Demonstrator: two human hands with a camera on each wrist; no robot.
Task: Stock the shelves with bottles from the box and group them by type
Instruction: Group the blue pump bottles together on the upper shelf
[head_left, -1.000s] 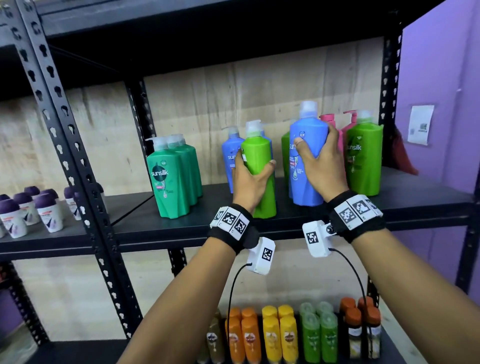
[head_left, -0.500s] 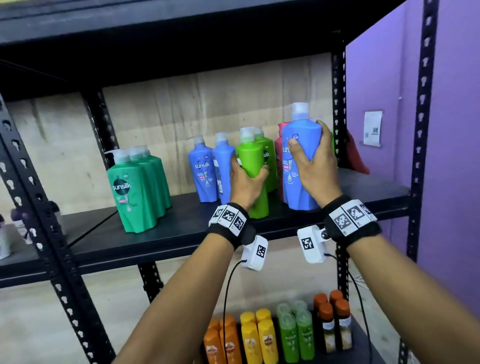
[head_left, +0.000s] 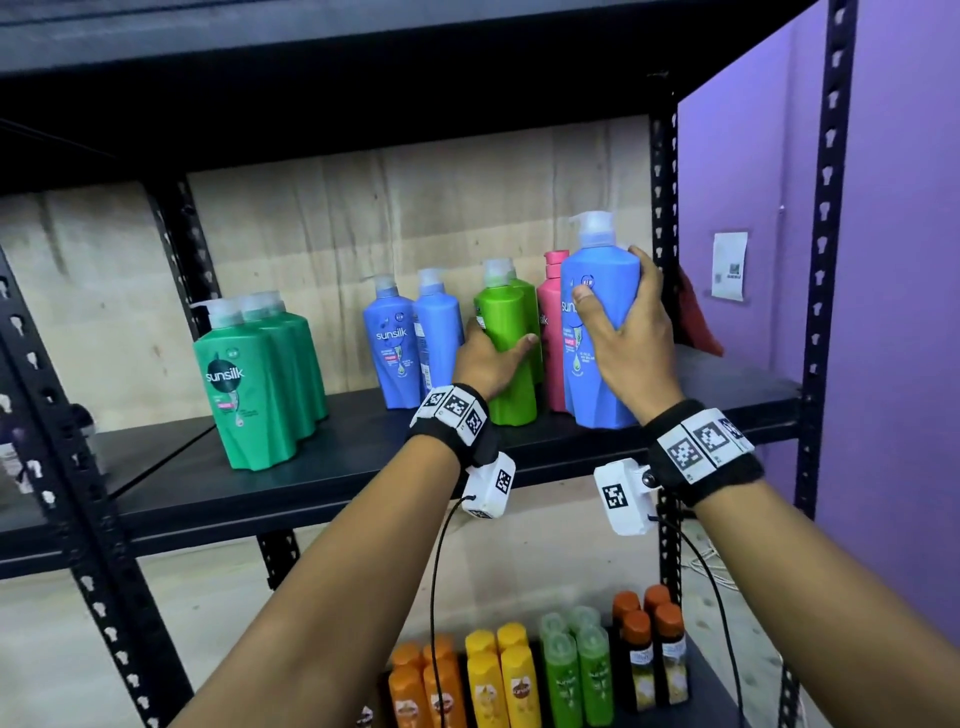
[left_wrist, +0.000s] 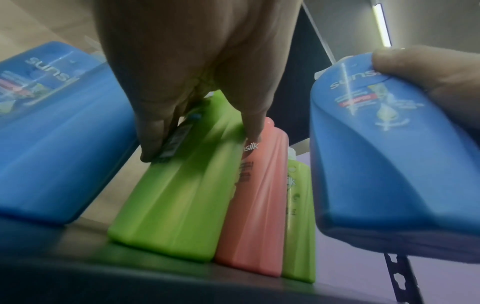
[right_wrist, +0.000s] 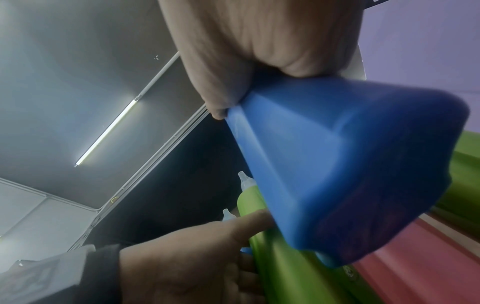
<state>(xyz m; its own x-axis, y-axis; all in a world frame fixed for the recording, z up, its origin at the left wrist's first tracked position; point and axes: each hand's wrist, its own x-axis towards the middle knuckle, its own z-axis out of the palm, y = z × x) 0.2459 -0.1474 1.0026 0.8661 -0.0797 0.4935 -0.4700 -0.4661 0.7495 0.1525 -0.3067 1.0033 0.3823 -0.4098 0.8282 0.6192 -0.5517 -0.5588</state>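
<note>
My right hand (head_left: 618, 322) grips a big blue pump bottle (head_left: 597, 364) near the front right of the black middle shelf (head_left: 332, 467); in the wrist views the blue pump bottle (left_wrist: 389, 154) (right_wrist: 350, 164) looks lifted and tilted off the shelf. My left hand (head_left: 491, 358) holds a lime green pump bottle (head_left: 506, 343) (left_wrist: 176, 195) that stands on the shelf. A pink bottle (head_left: 550, 343) (left_wrist: 257, 205) and a second lime bottle (left_wrist: 298, 226) stand just behind. Two blue bottles (head_left: 410, 343) stand to the left.
Three dark green pump bottles (head_left: 254, 384) are grouped at the shelf's left. The shelf below holds rows of small orange (head_left: 421, 686), yellow (head_left: 498, 680), light green (head_left: 576, 670) and brown-capped bottles (head_left: 654, 649). Black uprights (head_left: 826, 260) frame the rack; a purple wall (head_left: 904, 312) lies right.
The blue bottle in my right hand has risen and come off the shelf. The view has swung left and down relative to the rack. My left hand stays on the lime bottle.
</note>
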